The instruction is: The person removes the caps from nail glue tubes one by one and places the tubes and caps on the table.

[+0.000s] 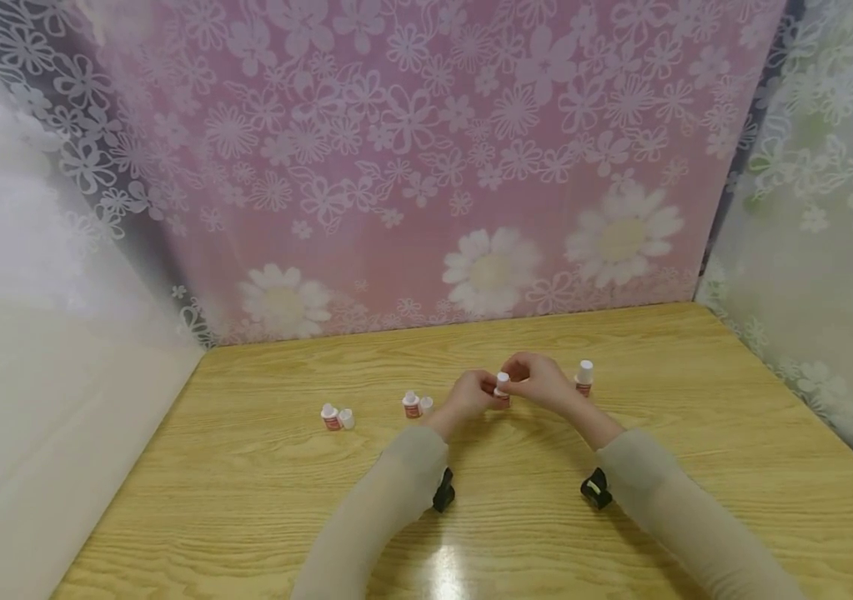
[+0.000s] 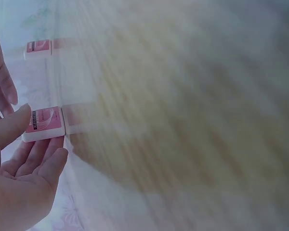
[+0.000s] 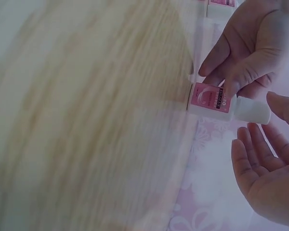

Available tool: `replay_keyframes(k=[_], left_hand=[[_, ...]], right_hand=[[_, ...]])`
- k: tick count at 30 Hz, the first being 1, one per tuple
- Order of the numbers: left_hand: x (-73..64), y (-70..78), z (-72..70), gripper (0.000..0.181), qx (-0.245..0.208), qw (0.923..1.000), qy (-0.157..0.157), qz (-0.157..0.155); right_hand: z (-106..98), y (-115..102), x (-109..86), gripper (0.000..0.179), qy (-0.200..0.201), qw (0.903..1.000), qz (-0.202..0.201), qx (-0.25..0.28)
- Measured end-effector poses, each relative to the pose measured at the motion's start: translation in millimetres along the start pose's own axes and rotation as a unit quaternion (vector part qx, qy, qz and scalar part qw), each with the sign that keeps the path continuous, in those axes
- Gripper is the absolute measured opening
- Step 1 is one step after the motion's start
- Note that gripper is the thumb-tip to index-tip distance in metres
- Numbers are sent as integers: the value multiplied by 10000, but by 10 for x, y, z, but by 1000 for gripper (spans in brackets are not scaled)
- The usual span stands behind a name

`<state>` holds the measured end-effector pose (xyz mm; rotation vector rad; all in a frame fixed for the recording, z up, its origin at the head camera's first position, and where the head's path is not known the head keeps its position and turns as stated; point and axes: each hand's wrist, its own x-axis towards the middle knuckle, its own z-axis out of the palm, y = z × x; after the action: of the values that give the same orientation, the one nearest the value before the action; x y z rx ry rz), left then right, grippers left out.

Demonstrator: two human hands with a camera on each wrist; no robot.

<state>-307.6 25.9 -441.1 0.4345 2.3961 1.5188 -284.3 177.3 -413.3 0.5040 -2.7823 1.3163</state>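
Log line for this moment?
left hand: holds pink-labelled white plastic bottle; right hand: at its white cap; leftward: two uncapped bottles; rightward: capped bottle

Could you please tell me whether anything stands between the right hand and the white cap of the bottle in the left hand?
Nothing visible does. The right hand is right at the white cap, while the left hand grips the bottle by its body, below the cap.

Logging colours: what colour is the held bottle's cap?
The cap is white, clearest in the right wrist view.
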Motion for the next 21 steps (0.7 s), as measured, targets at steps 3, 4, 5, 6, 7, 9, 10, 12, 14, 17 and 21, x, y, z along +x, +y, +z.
replay_keyframes(k=[3, 4, 5, 6, 7, 9, 10, 12, 14, 17, 21], left_hand=[[5, 1, 1, 16, 242, 9997, 42, 24], [9, -2, 1, 16, 308, 9995, 56, 39], [15, -6, 1, 15, 385, 9992, 74, 56], [20, -12, 2, 15, 436, 9990, 79, 65], [23, -16, 0, 15, 507, 9986, 92, 72], [31, -26, -6, 15, 624, 9980, 115, 64], [31, -30, -9, 15, 659, 9977, 122, 73], [30, -35, -15, 15, 739, 9972, 127, 75], [32, -43, -18, 16, 797, 9967, 140, 73], [29, -36, -26, 16, 810, 9966, 128, 46], [25, -25, -44, 15, 836, 9964, 101, 42]], right_hand=[[19, -6, 9, 23, 79, 10000, -34, -5], [25, -10, 10, 23, 113, 9999, -26, -11], [32, -13, 10, 22, 147, 9999, -15, -13], [38, -18, 8, 22, 179, 9998, -11, -24], [46, -22, 7, 22, 210, 9998, -12, -25], [61, -26, 6, 21, 279, 9996, 0, -48], [69, -23, 8, 20, 305, 9995, 18, -58], [84, -13, 16, 19, 340, 9994, 14, -110], [99, -5, 28, 18, 361, 9992, 74, -143], [109, -6, 42, 18, 347, 9992, 100, -193], [114, -33, 47, 17, 364, 9990, 50, -242]])
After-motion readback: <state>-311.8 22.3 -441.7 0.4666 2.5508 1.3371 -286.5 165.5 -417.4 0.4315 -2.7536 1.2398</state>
